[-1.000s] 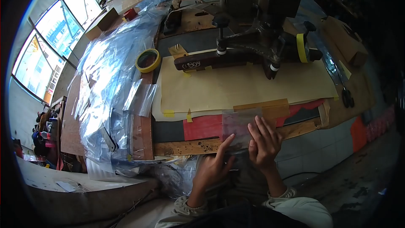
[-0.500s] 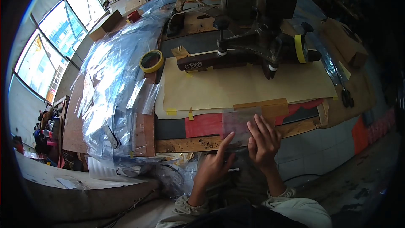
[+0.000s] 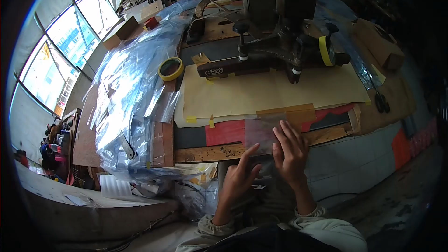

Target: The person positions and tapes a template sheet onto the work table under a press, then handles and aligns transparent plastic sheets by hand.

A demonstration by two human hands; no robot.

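Note:
A clear plastic sheet [image 3: 259, 134] lies over a red strip [image 3: 225, 133] at the table's near edge and hangs past the wooden edge. My right hand [image 3: 291, 156] rests with its fingers stretched out on the right part of this sheet. Close by, my left hand [image 3: 237, 179] has its index finger extended towards the sheet's lower left edge and its thumb apart. Whether that fingertip touches the sheet, I cannot tell. Brown tape [image 3: 285, 113] runs along the sheet's upper edge, beside a large cream-coloured board [image 3: 275, 91].
A dark metal clamp frame [image 3: 275, 49] presses a bar across the board. Yellow tape rolls sit on the left [image 3: 171, 68] and on the frame [image 3: 326, 50]. Scissors [image 3: 382, 103] lie at right. Clear plastic film [image 3: 126, 84] and a utility knife [image 3: 127, 147] cover the left side.
The whole view has shifted slightly. My left hand's thumb shows more plainly, spread from the index finger. My right hand stays on the plastic sheet.

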